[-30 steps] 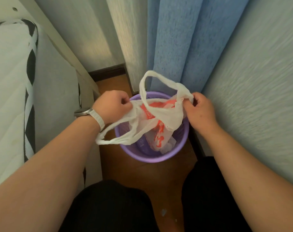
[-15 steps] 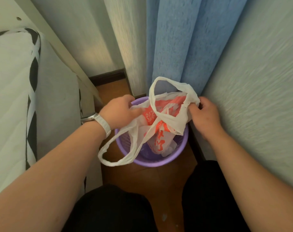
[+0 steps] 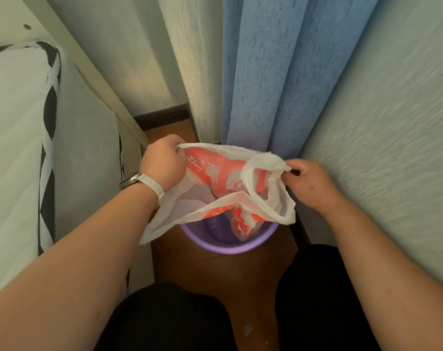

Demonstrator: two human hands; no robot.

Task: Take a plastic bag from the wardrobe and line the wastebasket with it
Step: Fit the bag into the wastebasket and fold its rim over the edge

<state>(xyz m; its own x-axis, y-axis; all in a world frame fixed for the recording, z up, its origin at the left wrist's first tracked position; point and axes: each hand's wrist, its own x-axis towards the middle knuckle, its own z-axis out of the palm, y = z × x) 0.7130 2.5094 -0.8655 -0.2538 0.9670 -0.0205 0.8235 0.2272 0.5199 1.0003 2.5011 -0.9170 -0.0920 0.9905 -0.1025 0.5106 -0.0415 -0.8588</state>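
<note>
A white plastic bag (image 3: 216, 178) with red print is stretched open above a round purple wastebasket (image 3: 228, 247) on the wooden floor. My left hand (image 3: 162, 164) pinches the bag's left rim at the far side. My right hand (image 3: 309, 177) grips the right rim near one handle loop. The bag's mouth gapes wide between the two hands, and its lower part hangs down inside the basket. One handle loop droops over the basket's left edge, the other over its right edge. Most of the basket's rim is hidden by the bag.
A mattress (image 3: 20, 153) with a black and white edge fills the left side, beside a pale bed frame (image 3: 93, 79). A blue curtain (image 3: 278, 79) hangs just behind the basket. A textured wall (image 3: 387, 127) runs close along the right. My dark-clad knees (image 3: 169, 317) flank the narrow floor strip.
Both hands have drawn apart and pulled the bag's mouth wide open over the basket. The upright handle loop has dropped to the right side.
</note>
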